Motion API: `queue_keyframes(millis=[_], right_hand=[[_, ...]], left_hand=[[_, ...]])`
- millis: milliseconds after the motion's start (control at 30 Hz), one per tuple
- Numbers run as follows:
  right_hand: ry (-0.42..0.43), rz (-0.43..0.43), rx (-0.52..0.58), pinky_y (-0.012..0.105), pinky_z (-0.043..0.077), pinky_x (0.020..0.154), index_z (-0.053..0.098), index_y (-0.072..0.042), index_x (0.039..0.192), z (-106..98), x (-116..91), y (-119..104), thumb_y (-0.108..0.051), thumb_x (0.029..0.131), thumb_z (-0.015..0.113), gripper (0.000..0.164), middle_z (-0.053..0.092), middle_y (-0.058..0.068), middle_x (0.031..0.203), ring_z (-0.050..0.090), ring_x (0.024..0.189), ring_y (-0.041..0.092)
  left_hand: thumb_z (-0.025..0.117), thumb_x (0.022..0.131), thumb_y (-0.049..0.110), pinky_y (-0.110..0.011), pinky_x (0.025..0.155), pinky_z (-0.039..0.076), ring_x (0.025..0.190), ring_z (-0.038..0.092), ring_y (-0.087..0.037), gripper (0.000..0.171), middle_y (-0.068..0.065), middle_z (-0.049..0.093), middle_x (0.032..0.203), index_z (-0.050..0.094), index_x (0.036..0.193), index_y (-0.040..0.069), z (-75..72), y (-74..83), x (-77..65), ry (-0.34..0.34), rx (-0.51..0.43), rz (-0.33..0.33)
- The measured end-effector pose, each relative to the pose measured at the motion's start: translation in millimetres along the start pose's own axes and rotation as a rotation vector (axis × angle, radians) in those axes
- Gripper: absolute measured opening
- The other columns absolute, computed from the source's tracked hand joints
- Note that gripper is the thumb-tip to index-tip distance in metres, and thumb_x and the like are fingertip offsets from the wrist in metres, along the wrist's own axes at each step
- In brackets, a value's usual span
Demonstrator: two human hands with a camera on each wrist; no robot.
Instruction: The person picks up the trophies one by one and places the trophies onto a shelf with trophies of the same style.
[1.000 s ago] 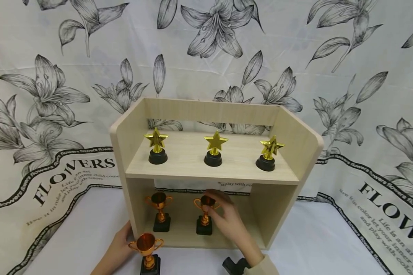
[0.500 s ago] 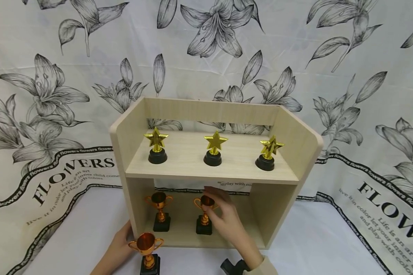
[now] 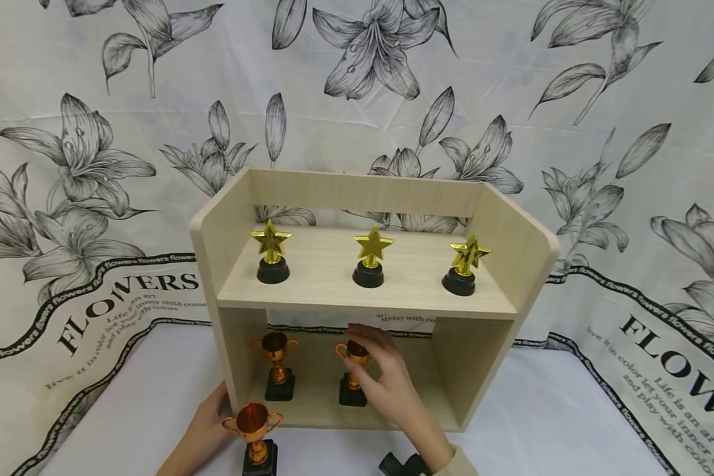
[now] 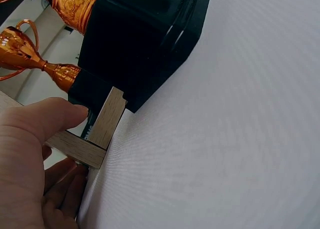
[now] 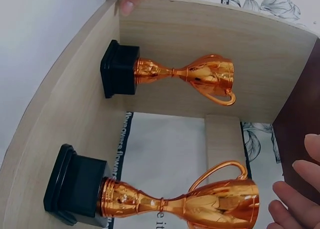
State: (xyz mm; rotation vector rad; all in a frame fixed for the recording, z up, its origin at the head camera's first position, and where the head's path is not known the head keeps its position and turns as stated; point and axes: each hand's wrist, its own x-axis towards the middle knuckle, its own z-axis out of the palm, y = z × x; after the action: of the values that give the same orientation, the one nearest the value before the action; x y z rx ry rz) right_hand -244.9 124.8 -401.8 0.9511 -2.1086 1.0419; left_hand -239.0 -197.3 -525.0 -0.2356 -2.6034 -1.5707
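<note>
On the lower level of a pale wooden shelf [image 3: 365,307] stand two copper-coloured trophy cups with black bases: one at left [image 3: 279,387], one in the middle [image 3: 352,395]. Beside the middle cup is my right hand [image 3: 389,383], thumb and fingers spread around its bowl. The right wrist view shows a gap between those fingers [image 5: 290,204] and the middle cup [image 5: 220,204]. My left hand [image 3: 210,421] grips the shelf's left side panel near its bottom, thumb inside. In front of that corner, a third trophy cup [image 3: 258,428] stands on the white tabletop.
Three gold star trophies with round black bases stand on the upper level: left [image 3: 272,270], middle [image 3: 368,275] and right [image 3: 459,283]. A dark object [image 3: 401,465] lies by my right wrist. A flower-printed cloth [image 3: 357,125] hangs behind the shelf.
My right hand's fingers have loosened from the middle trophy cup, thumb and fingers spreading wider around it. The cup stays where it was. My left hand has not moved.
</note>
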Motion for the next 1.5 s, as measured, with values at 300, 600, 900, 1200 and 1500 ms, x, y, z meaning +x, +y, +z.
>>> queue_keyframes(millis=[300, 600, 900, 1200, 1500], right_hand=[[-0.034, 0.011, 0.031, 0.037, 0.045, 0.091, 0.056, -0.017, 0.128, 0, 1, -13, -0.014, 0.09, 0.063, 0.039, 0.052, 0.002, 0.132, 0.049, 0.118, 0.021], [-0.043, 0.004, 0.062, 0.037, 0.044, 0.094, 0.056, -0.016, 0.127, 5, 2, -23, -0.015, 0.09, 0.063, 0.038, 0.051, 0.001, 0.133, 0.047, 0.121, 0.021], [-0.04, 0.022, 0.075, 0.037, 0.045, 0.091, 0.056, -0.018, 0.129, 7, 6, -32, -0.017, 0.091, 0.061, 0.038, 0.051, 0.0, 0.132, 0.048, 0.119, 0.019], [-0.027, 0.021, 0.092, 0.039, 0.043, 0.095, 0.055, -0.017, 0.128, 12, 13, -44, -0.015, 0.091, 0.062, 0.038, 0.052, 0.0, 0.132, 0.047, 0.121, 0.02], [-0.023, 0.019, 0.133, 0.039, 0.042, 0.095, 0.055, -0.018, 0.129, 18, 17, -52, -0.016, 0.092, 0.06, 0.038, 0.052, 0.0, 0.132, 0.047, 0.121, 0.02]], left_hand=[[0.074, 0.078, 0.035, -0.061, 0.102, 0.029, 0.13, 0.036, -0.04, 0.086, -0.022, 0.043, 0.14, 0.031, 0.145, 0.002, 0.8, -0.3, -0.5, -0.003, 0.001, -0.002], [0.073, 0.079, 0.036, -0.065, 0.101, 0.026, 0.131, 0.035, -0.04, 0.085, -0.018, 0.041, 0.142, 0.029, 0.146, 0.008, 2.5, -0.5, 1.9, -0.02, -0.031, -0.003], [0.072, 0.08, 0.036, -0.064, 0.101, 0.027, 0.131, 0.033, -0.042, 0.086, -0.021, 0.041, 0.142, 0.028, 0.147, 0.005, 3.4, -1.9, 1.9, -0.023, -0.025, -0.008], [0.074, 0.079, 0.034, -0.061, 0.1, 0.03, 0.129, 0.038, -0.041, 0.085, -0.021, 0.043, 0.139, 0.03, 0.145, 0.003, 0.2, -5.2, 1.0, -0.006, 0.003, 0.014], [0.073, 0.08, 0.033, -0.062, 0.1, 0.031, 0.128, 0.038, -0.042, 0.083, -0.023, 0.044, 0.139, 0.031, 0.144, 0.001, 0.4, -3.0, 0.2, -0.009, 0.004, 0.024]])
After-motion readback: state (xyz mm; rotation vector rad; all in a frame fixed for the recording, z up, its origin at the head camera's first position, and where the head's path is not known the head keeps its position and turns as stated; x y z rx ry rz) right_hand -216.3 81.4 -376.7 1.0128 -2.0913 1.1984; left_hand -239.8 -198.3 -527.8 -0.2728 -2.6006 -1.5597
